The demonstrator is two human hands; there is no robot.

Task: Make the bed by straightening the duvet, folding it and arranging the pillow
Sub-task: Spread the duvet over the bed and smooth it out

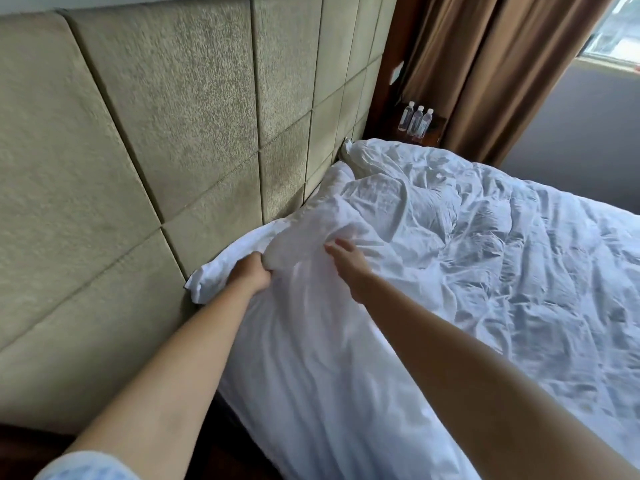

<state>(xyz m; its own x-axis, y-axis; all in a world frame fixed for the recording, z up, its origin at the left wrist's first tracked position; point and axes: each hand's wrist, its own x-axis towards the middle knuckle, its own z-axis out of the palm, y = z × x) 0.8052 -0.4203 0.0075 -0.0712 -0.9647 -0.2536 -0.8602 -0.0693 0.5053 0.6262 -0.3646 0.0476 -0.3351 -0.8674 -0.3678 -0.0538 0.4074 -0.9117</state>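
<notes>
A crumpled white duvet point(485, 271) covers the bed and reaches up to the headboard. A white pillow point(221, 268) lies against the headboard under the duvet's near top edge; one corner sticks out to the left. My left hand point(251, 271) grips the duvet's bunched top edge beside that pillow. My right hand point(344, 258) lies on the duvet just to the right, its fingers spread on the cloth. A second pillow point(349, 152) shows at the far end of the headboard.
A padded beige headboard point(156, 150) fills the left. Three water bottles point(415, 121) stand on a dark nightstand beyond the bed. Brown curtains point(485, 71) hang beside a window point(620, 29) at the top right. Grey floor lies past the bed's far side.
</notes>
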